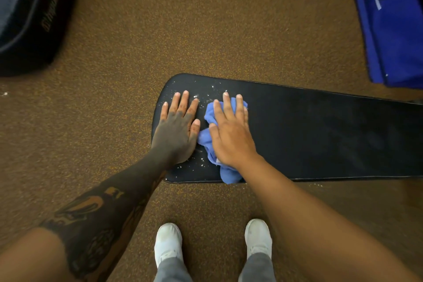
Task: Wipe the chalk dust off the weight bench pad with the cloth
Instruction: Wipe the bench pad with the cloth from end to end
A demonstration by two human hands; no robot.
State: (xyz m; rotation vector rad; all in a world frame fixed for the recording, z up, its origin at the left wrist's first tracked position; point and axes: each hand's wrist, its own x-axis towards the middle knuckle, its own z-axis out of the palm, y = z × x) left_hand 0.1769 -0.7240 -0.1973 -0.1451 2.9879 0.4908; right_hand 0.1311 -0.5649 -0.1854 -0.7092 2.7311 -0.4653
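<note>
The black weight bench pad (pixel 320 135) runs from the centre of the view to the right edge. White chalk specks (pixel 207 96) dot its rounded left end. A crumpled blue cloth (pixel 209 142) lies on that end, partly hanging over the near edge. My right hand (pixel 231 135) presses flat on top of the cloth, fingers spread and pointing away from me. My left hand (pixel 177 130) rests flat on the pad just left of the cloth, fingers apart, holding nothing; its thumb touches the cloth's edge.
Brown speckled rubber floor (pixel 160 30) surrounds the bench. A dark padded piece of equipment (pixel 29 14) sits at the top left. A blue object marked "02" (pixel 393 25) is at the top right. My white shoes (pixel 168 242) stand just in front of the pad.
</note>
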